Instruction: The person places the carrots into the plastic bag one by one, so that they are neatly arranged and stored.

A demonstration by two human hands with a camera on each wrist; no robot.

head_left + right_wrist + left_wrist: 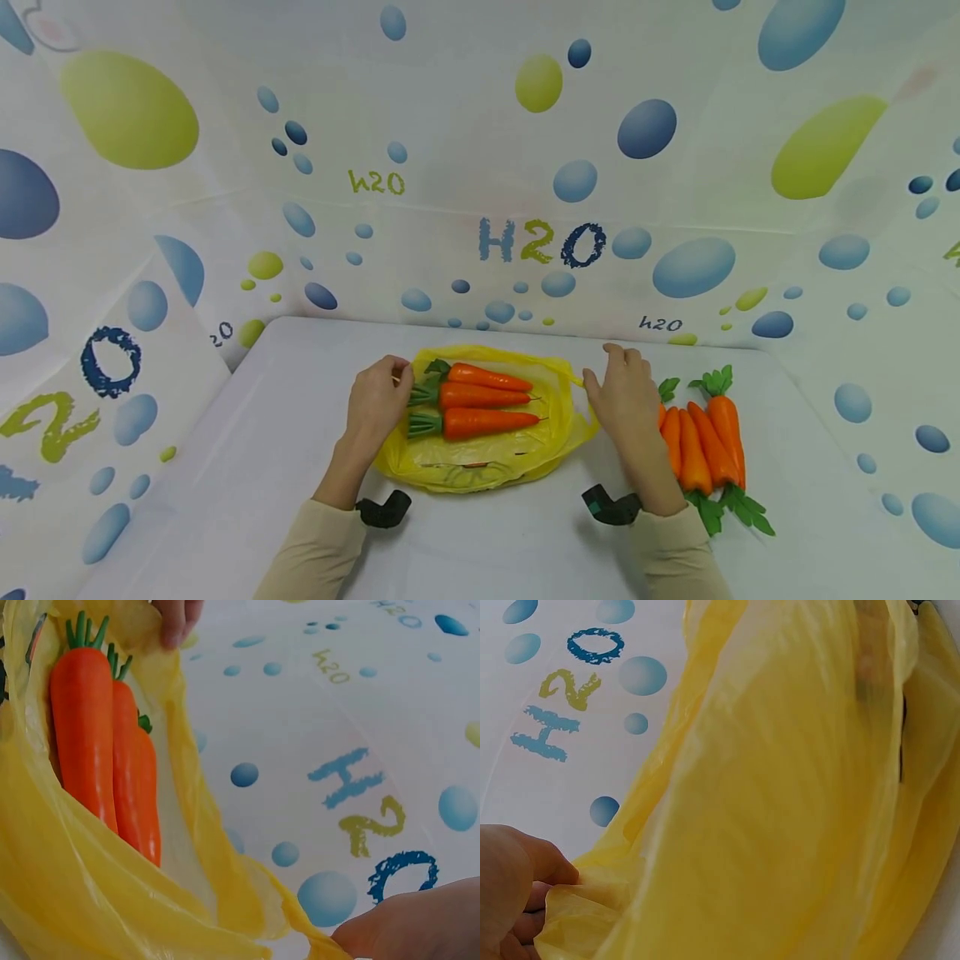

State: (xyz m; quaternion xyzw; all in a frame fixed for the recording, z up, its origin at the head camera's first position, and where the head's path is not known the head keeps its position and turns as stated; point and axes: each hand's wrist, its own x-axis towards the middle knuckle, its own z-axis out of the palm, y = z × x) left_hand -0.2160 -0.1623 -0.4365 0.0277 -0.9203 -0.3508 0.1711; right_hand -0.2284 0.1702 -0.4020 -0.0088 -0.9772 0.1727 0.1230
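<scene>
A yellow plastic bag (pixel 465 477) lies spread on the table with its mouth wide. Three orange carrots (pixel 491 422) with green stem ends rest side by side in it, tips toward the right. At the bag's left rim, my left hand (pixel 377 400) pinches the plastic; in the left wrist view the thumb and fingers (pixel 551 864) hold a bunched fold. On the opposite side, my right hand (pixel 624 396) grips the bag's handle strip, stretched taut in the right wrist view. The bag's near wall hides part of the carrots (pixel 84 727) there.
Several more carrots (pixel 693 450) with leafy green tops lie in a group right of the bag, partly behind my right forearm. White table (pixel 300 367) surrounds the bag. A patterned sheet (pixel 450 100) with bubbles and lettering hangs behind and at the sides.
</scene>
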